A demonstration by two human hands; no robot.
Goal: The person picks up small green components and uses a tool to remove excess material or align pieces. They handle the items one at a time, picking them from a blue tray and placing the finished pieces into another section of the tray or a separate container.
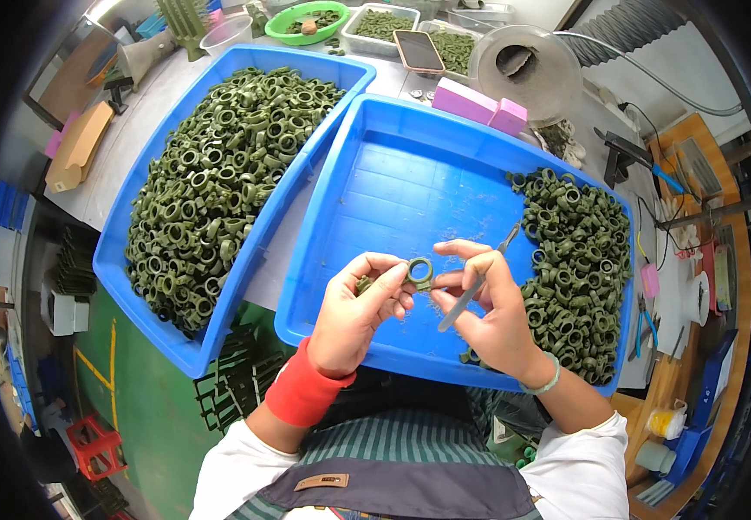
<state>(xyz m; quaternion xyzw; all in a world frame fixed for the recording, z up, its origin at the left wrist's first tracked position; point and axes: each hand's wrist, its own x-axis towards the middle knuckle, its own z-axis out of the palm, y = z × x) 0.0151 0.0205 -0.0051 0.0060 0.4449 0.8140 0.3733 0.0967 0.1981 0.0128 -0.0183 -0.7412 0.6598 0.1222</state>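
Note:
My left hand (358,308) pinches a small dark green plastic ring part (419,272) between thumb and fingers, over the near part of the right blue tray (384,186). My right hand (488,308) touches the same ring with its fingertips and also holds a thin grey metal blade tool (477,282) that points up to the right. A pile of the same green parts (579,269) lies in the tray's right half, close beside my right hand.
A second blue tray (124,234) to the left is heaped with green ring parts (219,178). Behind stand pink blocks (477,106), a phone (419,50), a green bowl (306,22), clear tubs of parts and a round clear container (523,69). Tools lie on the right bench.

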